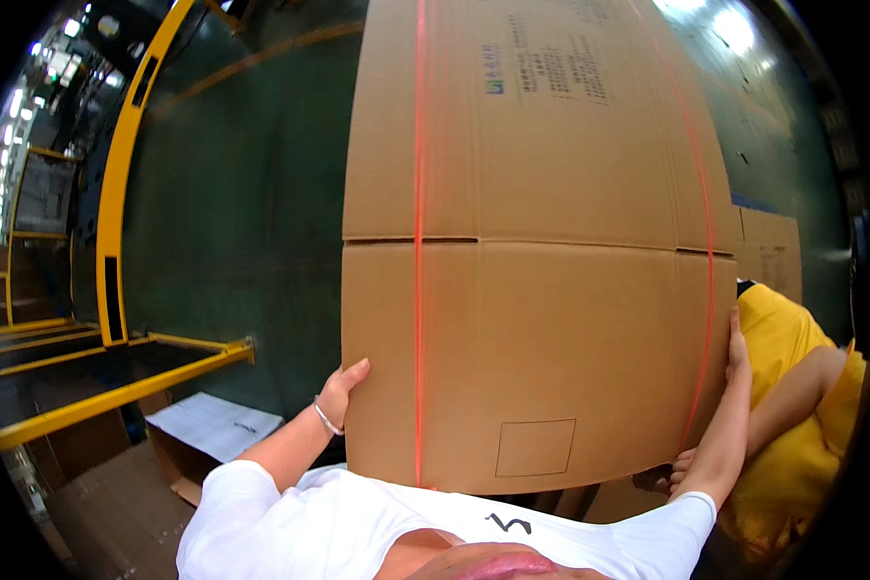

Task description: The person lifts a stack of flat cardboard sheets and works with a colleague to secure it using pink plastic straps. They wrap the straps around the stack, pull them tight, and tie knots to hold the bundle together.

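A large brown cardboard carton [570,329], flat-faced with a fold line and slots across it, fills the middle of the view. Two red straps run lengthwise over it. My left hand [341,387], with a bracelet at the wrist, grips its left edge, thumb on the face and fingers hidden behind. At the right edge my right hand [738,348] presses along the side, its fingers partly out of sight. The carton's near edge is close to my white shirt. A co-worker's hand [683,469] is by the lower right corner, beneath my right forearm.
The co-worker's yellow clothing [783,338] is close on my right. A yellow metal frame [116,213] stands at the left, its lower bar reaching toward me. Near my left elbow, a white sheet [215,425] lies on a cardboard box [169,464]. Another cardboard piece [771,253] is beyond the co-worker.
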{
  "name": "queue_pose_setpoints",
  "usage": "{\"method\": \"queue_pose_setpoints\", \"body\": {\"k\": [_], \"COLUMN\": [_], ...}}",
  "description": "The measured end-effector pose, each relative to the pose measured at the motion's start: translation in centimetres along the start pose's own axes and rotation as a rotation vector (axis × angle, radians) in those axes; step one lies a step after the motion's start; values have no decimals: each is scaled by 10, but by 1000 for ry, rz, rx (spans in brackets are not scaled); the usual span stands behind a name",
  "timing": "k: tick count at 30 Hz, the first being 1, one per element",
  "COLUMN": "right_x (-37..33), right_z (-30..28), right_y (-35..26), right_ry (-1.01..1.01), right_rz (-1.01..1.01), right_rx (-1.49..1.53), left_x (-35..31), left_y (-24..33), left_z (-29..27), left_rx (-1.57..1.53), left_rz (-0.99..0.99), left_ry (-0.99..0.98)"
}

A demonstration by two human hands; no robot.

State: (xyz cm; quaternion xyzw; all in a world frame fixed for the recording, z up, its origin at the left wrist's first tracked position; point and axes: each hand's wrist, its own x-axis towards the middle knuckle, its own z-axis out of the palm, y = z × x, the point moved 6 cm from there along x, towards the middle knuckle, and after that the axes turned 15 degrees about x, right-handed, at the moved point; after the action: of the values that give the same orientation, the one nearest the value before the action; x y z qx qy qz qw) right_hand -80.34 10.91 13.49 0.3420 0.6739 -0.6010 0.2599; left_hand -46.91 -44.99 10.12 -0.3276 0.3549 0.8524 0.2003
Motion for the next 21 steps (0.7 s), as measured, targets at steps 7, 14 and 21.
{"method": "queue_pose_setpoints", "body": {"k": [7, 14, 21], "right_x": [55, -59, -344], "right_z": [-32, 72, 247], "right_y": [6, -54, 81], "right_ry": [156, 506, 122], "right_rz": [-435, -1001, -1650], "right_rx": [-338, -697, -454], "left_x": [-12, 10, -3], "left_y": [15, 14, 16], "left_z": [7, -9, -43], "left_rx": [154, 350, 372], "left_rz": [126, 85, 44], "left_ry": [77, 13, -226]}}
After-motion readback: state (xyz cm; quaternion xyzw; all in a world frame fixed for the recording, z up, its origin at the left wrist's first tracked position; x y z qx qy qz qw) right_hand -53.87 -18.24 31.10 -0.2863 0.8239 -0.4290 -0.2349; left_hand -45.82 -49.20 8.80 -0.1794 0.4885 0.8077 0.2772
